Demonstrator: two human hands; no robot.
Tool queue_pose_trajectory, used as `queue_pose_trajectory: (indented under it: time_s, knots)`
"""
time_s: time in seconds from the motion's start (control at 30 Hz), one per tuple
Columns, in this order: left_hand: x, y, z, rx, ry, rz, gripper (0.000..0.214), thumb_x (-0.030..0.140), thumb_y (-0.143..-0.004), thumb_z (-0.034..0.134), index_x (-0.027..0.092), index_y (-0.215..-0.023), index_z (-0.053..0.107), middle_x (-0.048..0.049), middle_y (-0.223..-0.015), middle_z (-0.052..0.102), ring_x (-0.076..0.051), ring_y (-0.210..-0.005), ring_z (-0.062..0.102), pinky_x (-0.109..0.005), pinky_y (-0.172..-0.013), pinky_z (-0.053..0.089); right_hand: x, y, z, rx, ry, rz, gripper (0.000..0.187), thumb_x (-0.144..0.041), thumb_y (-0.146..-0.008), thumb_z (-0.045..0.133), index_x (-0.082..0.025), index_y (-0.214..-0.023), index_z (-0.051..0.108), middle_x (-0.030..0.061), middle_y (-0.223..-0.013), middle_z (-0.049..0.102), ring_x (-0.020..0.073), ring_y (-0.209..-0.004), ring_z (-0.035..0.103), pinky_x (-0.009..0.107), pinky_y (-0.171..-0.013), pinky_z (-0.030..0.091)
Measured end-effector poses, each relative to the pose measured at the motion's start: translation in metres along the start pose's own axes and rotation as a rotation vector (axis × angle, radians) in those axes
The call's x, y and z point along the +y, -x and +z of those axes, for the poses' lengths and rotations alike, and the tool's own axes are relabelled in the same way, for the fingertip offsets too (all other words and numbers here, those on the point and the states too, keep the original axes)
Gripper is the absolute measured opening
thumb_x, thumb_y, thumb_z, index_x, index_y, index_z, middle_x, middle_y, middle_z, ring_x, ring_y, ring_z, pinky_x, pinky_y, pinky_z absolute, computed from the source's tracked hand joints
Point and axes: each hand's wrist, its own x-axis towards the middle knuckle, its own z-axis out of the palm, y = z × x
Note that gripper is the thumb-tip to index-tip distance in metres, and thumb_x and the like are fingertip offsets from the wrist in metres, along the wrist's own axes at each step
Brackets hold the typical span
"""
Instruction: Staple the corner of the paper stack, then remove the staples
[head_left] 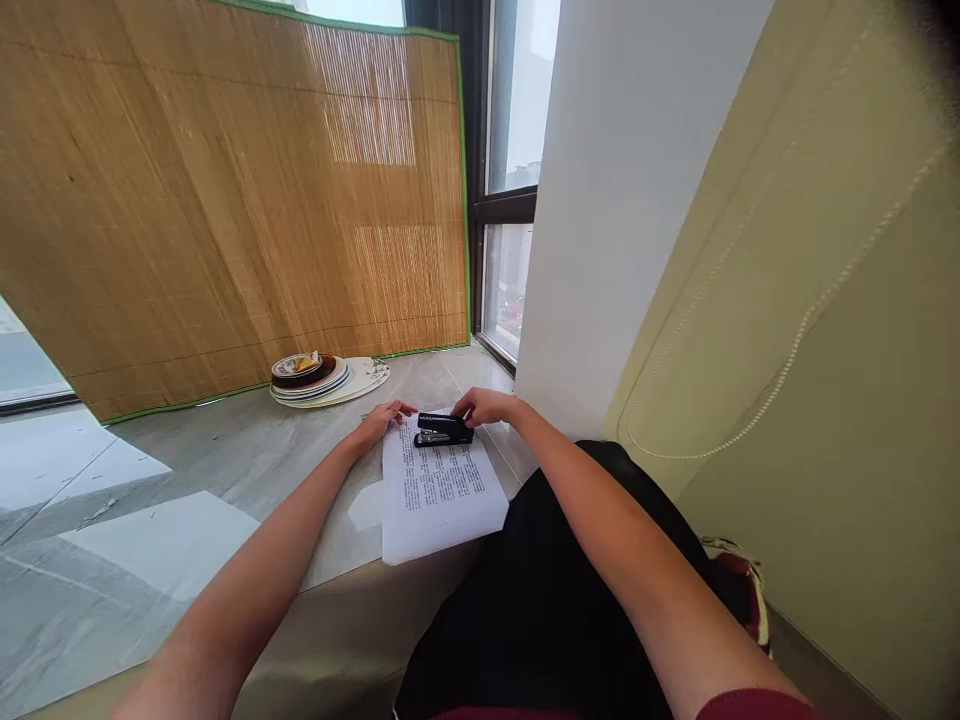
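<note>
A black stapler [444, 431] lies crosswise near the far end of printed paper sheets [442, 510]. Its arm is raised from the base, with the jaw facing left. My right hand [486, 407] has its fingers closed around the stapler's right end. My left hand [381, 424] rests at the far left corner of the sheets, its fingers stretched towards the stapler but apart from it. The near end of the paper juts over the ledge's front edge. How many sheets there are, I cannot tell.
Behind my left hand, stacked plates [311, 390] sit on the tiled ledge [330, 550]. A bamboo blind [247, 200] hangs at the back. To the right are a white wall [622, 180] and a hanging bead chain [795, 350]. My black-clothed legs [540, 600] press close to the ledge.
</note>
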Motion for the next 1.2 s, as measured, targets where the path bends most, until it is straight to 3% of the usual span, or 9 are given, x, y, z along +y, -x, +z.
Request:
queue_pose_trajectory:
  time_s: [0.37,0.53,0.63,0.77,0.9,1.03,1.2]
  knots:
    - [-0.002,0.000,0.003,0.029,0.042,-0.022,0.056,0.062,-0.096,0.046,0.019,-0.096,0.082,-0.0087,-0.100,0.076,-0.020,-0.080,0.059,-0.032,-0.073,0.045,-0.009,-0.012,-0.004,0.009,0.077,0.120,0.054,-0.002,-0.066,0.077,-0.025,-0.113,0.086,0.0016,-0.105,0.084,0.0223,-0.102,0.076,0.024,-0.084,0.056]
    - [-0.005,0.000,0.002,0.067,0.076,-0.048,0.059,0.065,-0.094,0.046,0.017,-0.101,0.081,-0.0104,-0.104,0.076,-0.020,-0.081,0.060,-0.031,-0.068,0.042,-0.014,-0.011,-0.015,-0.132,0.105,0.002,0.071,-0.003,-0.065,0.074,-0.025,-0.132,0.077,0.0046,-0.128,0.079,0.0228,-0.108,0.074,0.026,-0.088,0.055]
    - [-0.006,0.000,0.003,0.056,0.074,-0.023,0.059,0.065,-0.094,0.047,0.017,-0.097,0.081,-0.0105,-0.102,0.076,-0.020,-0.079,0.059,-0.032,-0.069,0.043,-0.019,-0.008,-0.011,-0.171,0.122,-0.096,0.078,-0.014,-0.065,0.084,-0.025,-0.141,0.070,0.0064,-0.139,0.073,0.0246,-0.116,0.071,0.027,-0.089,0.054]
    - [-0.005,0.001,0.004,0.075,0.061,-0.004,0.056,0.064,-0.094,0.048,0.018,-0.094,0.080,-0.0095,-0.098,0.075,-0.020,-0.080,0.059,-0.032,-0.069,0.044,-0.033,-0.008,0.010,0.012,0.251,-0.133,0.059,-0.039,-0.077,0.087,-0.020,-0.131,0.072,0.0095,-0.130,0.075,0.0248,-0.110,0.070,0.027,-0.085,0.051]
    - [-0.003,0.004,0.004,0.186,0.116,0.019,0.051,0.061,-0.094,0.052,0.017,-0.098,0.078,-0.0108,-0.099,0.073,-0.023,-0.090,0.062,-0.032,-0.072,0.047,-0.045,-0.009,0.024,0.101,0.388,-0.170,0.041,-0.038,-0.081,0.085,-0.018,-0.115,0.076,0.0081,-0.114,0.078,0.0240,-0.102,0.069,0.026,-0.078,0.046]
    - [0.004,0.006,0.009,0.286,0.418,0.047,0.043,0.058,-0.093,0.060,0.017,-0.101,0.069,-0.0129,-0.115,0.071,-0.026,-0.105,0.068,-0.037,-0.089,0.055,-0.049,-0.005,0.024,0.152,0.417,-0.210,0.036,-0.036,-0.079,0.086,-0.020,-0.110,0.078,0.0057,-0.107,0.079,0.0242,-0.104,0.068,0.026,-0.079,0.044]
    - [0.013,0.007,0.013,0.238,0.763,-0.021,0.033,0.047,-0.102,0.057,0.016,-0.106,0.066,-0.0146,-0.129,0.069,-0.024,-0.106,0.073,-0.041,-0.097,0.058,-0.055,0.000,0.027,0.347,0.412,-0.167,0.028,-0.033,-0.087,0.074,-0.021,-0.112,0.074,0.0078,-0.106,0.078,0.0241,-0.098,0.069,0.027,-0.073,0.040]
